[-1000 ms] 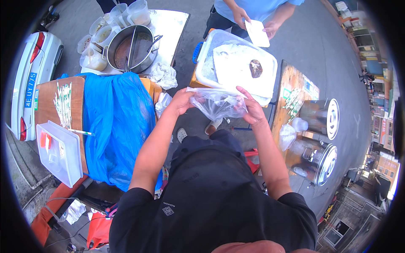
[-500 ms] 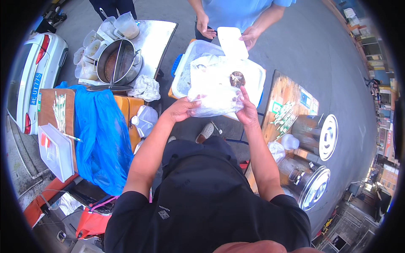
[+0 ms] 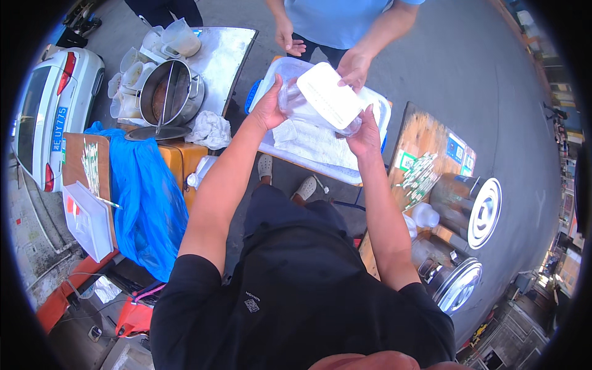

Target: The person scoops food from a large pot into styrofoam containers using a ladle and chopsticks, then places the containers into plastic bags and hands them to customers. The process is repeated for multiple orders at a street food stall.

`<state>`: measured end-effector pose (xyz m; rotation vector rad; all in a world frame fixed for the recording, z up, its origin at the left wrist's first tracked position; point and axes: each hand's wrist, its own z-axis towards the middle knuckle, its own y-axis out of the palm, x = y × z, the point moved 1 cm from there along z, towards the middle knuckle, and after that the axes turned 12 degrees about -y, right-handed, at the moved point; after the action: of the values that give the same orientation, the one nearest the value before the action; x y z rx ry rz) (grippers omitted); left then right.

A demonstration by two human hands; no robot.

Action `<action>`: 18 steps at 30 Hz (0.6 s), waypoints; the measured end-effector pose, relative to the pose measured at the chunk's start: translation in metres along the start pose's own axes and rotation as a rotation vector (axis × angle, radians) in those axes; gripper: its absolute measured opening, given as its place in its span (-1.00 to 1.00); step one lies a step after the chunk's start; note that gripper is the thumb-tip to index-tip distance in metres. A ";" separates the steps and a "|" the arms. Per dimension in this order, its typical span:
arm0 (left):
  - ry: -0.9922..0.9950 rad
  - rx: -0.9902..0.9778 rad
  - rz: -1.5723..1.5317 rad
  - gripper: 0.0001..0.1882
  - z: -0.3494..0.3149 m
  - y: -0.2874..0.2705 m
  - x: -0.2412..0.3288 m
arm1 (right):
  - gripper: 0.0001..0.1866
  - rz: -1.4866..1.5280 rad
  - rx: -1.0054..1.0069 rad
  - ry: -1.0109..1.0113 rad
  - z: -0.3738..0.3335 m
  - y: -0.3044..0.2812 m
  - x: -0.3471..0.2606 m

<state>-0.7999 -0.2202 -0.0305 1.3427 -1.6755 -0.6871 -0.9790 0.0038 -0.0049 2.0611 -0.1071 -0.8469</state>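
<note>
My left hand grips one side of a clear plastic bag, thumb up. On the other side, my right hand has its fingers closed at the bag's edge, touching or close to the corner of a white rectangular takeaway box. The box is tilted between my hands, over or partly inside the bag; I cannot tell which. A co-worker's hand holds its far edge, while their other hand hangs apart. Beneath all this stands a white plastic tub with a white cloth in it.
To the left are a large divided pot, several plastic jugs, a crumpled white cloth and a blue plastic sheet. On the right, a wooden table bears green-white wrapped straws and lidded metal pots.
My hands and the bag have moved farther out, over the tub, and my hands have spread apart. The co-worker's white box has come down toward me, between my hands at the bag.
</note>
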 end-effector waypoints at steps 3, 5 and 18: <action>-0.026 -0.022 0.175 -0.08 0.011 0.026 0.015 | -0.47 -0.296 0.074 -0.077 0.008 0.000 -0.004; -0.065 -0.049 0.274 -0.17 0.013 0.025 0.024 | -0.44 -0.463 0.181 -0.138 0.006 0.014 0.003; -0.268 0.207 0.629 -0.09 0.022 -0.071 0.002 | -0.50 -1.275 0.151 -0.383 0.023 -0.036 0.074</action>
<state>-0.7849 -0.2438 -0.0996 0.7909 -2.2823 -0.3338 -0.9447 -0.0182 -0.0803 1.9354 1.0617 -2.0111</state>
